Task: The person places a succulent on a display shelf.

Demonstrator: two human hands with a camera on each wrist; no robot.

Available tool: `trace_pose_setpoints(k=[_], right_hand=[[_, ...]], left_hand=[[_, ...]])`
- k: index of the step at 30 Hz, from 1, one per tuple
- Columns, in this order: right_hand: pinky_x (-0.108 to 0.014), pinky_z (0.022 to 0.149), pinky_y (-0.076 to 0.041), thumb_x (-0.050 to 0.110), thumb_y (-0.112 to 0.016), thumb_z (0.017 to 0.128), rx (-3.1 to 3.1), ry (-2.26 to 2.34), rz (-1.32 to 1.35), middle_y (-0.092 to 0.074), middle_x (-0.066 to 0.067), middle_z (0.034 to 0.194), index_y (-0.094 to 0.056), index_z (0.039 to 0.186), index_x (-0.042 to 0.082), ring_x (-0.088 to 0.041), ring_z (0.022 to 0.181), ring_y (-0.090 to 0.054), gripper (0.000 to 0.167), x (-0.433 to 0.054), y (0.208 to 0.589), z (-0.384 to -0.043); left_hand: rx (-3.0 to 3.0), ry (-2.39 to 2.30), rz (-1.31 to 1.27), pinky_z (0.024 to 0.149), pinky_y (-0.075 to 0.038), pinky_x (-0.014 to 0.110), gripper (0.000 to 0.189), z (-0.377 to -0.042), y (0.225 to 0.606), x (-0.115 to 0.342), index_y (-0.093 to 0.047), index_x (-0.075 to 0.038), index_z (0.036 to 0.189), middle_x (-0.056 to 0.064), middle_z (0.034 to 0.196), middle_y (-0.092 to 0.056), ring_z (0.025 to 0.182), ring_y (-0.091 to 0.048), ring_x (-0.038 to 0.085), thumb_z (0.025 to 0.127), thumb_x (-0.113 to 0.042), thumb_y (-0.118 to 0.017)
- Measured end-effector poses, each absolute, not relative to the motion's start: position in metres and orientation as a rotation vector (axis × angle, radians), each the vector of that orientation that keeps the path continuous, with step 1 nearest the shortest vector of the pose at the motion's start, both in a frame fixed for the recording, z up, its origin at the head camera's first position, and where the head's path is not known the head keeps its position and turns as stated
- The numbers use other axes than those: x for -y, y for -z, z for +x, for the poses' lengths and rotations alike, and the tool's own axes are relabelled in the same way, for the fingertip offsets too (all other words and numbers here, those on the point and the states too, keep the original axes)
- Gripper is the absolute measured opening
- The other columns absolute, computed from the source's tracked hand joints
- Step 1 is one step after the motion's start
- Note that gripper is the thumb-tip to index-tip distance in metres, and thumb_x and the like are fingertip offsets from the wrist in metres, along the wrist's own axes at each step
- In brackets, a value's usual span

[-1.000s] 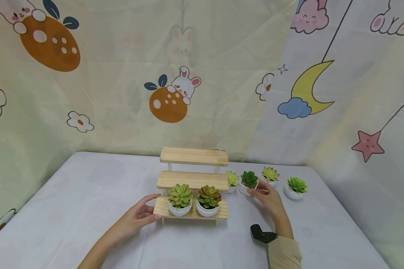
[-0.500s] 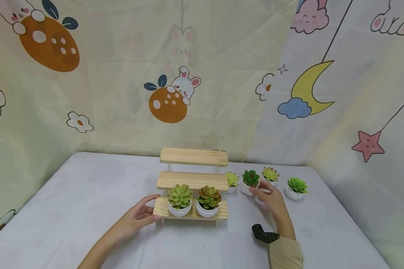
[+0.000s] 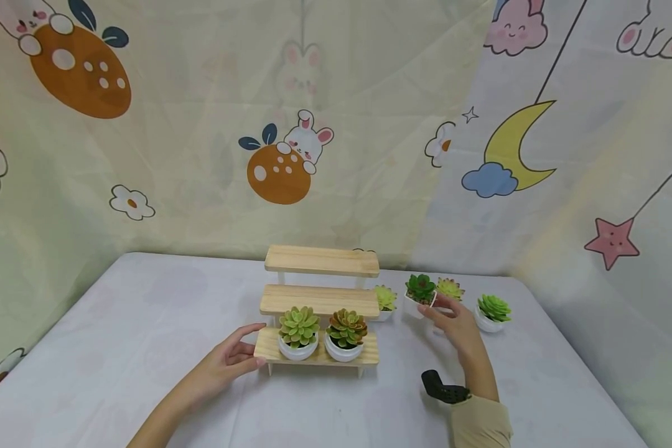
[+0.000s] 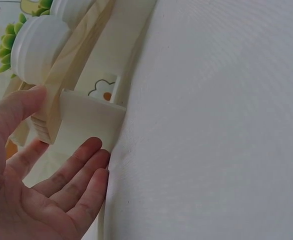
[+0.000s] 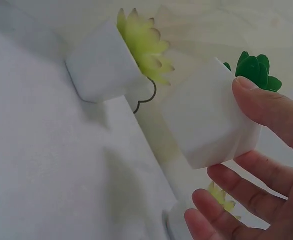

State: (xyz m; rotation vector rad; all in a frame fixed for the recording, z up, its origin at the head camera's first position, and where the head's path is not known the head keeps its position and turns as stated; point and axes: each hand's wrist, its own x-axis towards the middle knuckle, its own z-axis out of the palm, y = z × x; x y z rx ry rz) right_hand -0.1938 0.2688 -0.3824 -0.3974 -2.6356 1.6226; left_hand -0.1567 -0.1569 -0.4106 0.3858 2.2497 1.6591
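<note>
My right hand [image 3: 458,325] pinches a dark green potted succulent [image 3: 420,289] by its white square pot [image 5: 206,115], raised off the table. At the left end of the tiered wooden plant stand [image 3: 320,300], my left hand [image 3: 229,358] holds the lowest board between thumb and index finger; its other fingers [image 4: 79,172] spread loosely below. On that lowest board sit a light green succulent [image 3: 299,327] and a reddish-green succulent [image 3: 347,328], both in round white pots. The middle and top boards carry nothing.
Right of the stand, a yellow-green succulent [image 3: 385,298] is partly hidden by the boards. Another yellowish one [image 3: 450,288] stands behind my right hand. A bright green succulent [image 3: 494,308] sits farther right. A patterned cloth backdrop [image 3: 201,186] rises behind the white table [image 3: 162,323].
My right hand has lifted the dark green succulent up from the table and slightly right. The left hand and the stand have stayed in place.
</note>
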Motion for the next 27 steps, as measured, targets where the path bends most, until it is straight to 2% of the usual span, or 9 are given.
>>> trace_pose_setpoints(k=[5, 8, 13, 17, 22, 25, 27], right_hand=[[-0.048, 0.098, -0.038, 0.051, -0.066, 0.081, 2.625, -1.607, -0.394, -0.041, -0.013, 0.138, -0.033, 0.144, 0.011, -0.029, 0.119, -0.046, 0.082, -0.264, 0.370, -0.192], [-0.044, 0.097, -0.039, 0.050, -0.067, 0.081, 2.609, -1.599, -0.371, -0.044, -0.012, 0.133, -0.035, 0.143, 0.011, -0.027, 0.115, -0.048, 0.080, -0.260, 0.363, -0.190], [-0.035, 0.092, -0.040, 0.047, -0.066, 0.082, 2.566, -1.590, -0.330, -0.047, -0.008, 0.125, -0.042, 0.138, 0.013, -0.017, 0.106, -0.049, 0.070, -0.249, 0.348, -0.184], [-0.036, 0.091, -0.039, 0.048, -0.067, 0.081, 2.528, -1.587, -0.298, -0.048, -0.009, 0.124, -0.043, 0.136, 0.012, -0.016, 0.105, -0.046, 0.070, -0.242, 0.337, -0.180], [-0.039, 0.078, -0.040, 0.044, -0.070, 0.080, 2.460, -1.546, -0.200, -0.052, -0.007, 0.121, -0.049, 0.133, 0.017, -0.020, 0.104, -0.047, 0.063, -0.249, 0.359, -0.196], [-0.036, 0.070, -0.042, 0.042, -0.072, 0.079, 2.403, -1.513, -0.099, -0.054, -0.001, 0.117, -0.052, 0.130, 0.023, -0.016, 0.099, -0.049, 0.057, -0.255, 0.380, -0.209], [-0.034, 0.072, -0.043, 0.040, -0.072, 0.080, 2.423, -1.523, -0.065, -0.052, -0.002, 0.118, -0.051, 0.131, 0.022, -0.017, 0.099, -0.049, 0.057, -0.242, 0.367, -0.200]], left_hand=[[-2.254, -1.655, 0.392, 0.080, -0.047, 0.024, 0.066, -0.157, 0.412, 0.158, -0.030, -0.016, 0.144, 0.014, 0.109, -0.059, 0.099, -0.059, 0.021, 0.088, -0.026, -0.065], [-2.252, -1.658, 0.394, 0.080, -0.047, 0.024, 0.066, -0.157, 0.413, 0.158, -0.030, -0.016, 0.144, 0.015, 0.109, -0.059, 0.099, -0.059, 0.021, 0.088, -0.026, -0.065], [-2.239, -1.671, 0.403, 0.080, -0.048, 0.023, 0.067, -0.157, 0.414, 0.158, -0.030, -0.016, 0.144, 0.015, 0.110, -0.059, 0.099, -0.059, 0.021, 0.088, -0.026, -0.065], [-2.235, -1.678, 0.411, 0.081, -0.048, 0.024, 0.066, -0.157, 0.414, 0.158, -0.030, -0.016, 0.144, 0.016, 0.110, -0.059, 0.099, -0.059, 0.022, 0.088, -0.025, -0.065], [-2.241, -1.676, 0.403, 0.080, -0.048, 0.024, 0.066, -0.157, 0.414, 0.158, -0.031, -0.015, 0.143, 0.016, 0.109, -0.059, 0.098, -0.059, 0.021, 0.088, -0.025, -0.065], [-2.242, -1.677, 0.404, 0.080, -0.048, 0.024, 0.066, -0.156, 0.414, 0.158, -0.031, -0.015, 0.143, 0.016, 0.109, -0.059, 0.098, -0.059, 0.022, 0.088, -0.025, -0.064], [-2.244, -1.678, 0.408, 0.080, -0.048, 0.023, 0.066, -0.156, 0.414, 0.158, -0.031, -0.015, 0.143, 0.016, 0.109, -0.059, 0.099, -0.059, 0.022, 0.088, -0.025, -0.064]])
